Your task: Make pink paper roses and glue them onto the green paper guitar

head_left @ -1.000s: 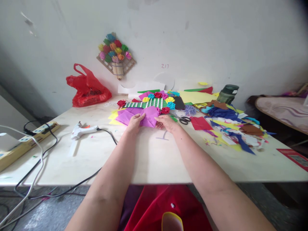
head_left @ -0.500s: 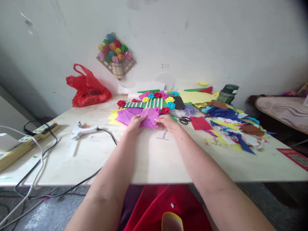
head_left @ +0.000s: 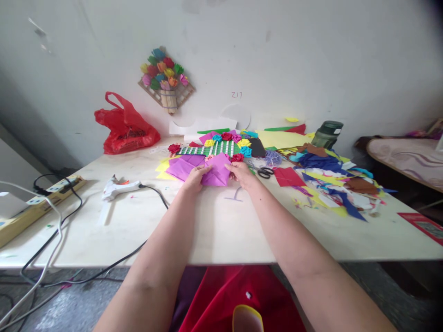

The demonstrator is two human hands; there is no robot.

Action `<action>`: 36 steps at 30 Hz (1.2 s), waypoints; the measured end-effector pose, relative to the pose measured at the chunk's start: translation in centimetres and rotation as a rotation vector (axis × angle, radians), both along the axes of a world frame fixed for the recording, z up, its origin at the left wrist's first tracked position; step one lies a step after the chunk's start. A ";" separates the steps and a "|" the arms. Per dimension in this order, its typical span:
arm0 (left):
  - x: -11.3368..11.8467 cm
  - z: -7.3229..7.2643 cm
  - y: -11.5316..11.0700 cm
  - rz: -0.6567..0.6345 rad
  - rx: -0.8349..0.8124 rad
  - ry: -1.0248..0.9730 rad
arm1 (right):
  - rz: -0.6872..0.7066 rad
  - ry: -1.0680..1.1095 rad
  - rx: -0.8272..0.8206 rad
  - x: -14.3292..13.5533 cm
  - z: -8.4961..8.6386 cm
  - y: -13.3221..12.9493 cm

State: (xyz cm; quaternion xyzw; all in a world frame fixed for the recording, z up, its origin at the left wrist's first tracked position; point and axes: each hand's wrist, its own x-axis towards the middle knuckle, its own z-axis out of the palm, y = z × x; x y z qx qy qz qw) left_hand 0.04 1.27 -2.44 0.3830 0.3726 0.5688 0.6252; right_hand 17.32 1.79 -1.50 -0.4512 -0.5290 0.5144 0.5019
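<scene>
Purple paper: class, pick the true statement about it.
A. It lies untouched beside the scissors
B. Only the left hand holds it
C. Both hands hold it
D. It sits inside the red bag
C: the left hand and right hand each grip a side of the purple paper.

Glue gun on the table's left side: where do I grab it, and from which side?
Take the white glue gun by its thicker body near the cord end, coming from above. It lies flat on the table, nozzle pointing left, black cord trailing right. Probably easiest for the left hand, though both hands are on the purple paper.
</scene>
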 end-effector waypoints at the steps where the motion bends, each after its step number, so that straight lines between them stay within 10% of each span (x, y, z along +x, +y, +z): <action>1: 0.0 0.0 0.1 0.034 -0.024 0.000 | 0.009 -0.008 0.002 0.1 0.1 -0.1; 36: -0.8 0.8 -0.4 -0.037 -0.087 0.080 | -0.009 -0.006 -0.017 0.6 1.0 -0.7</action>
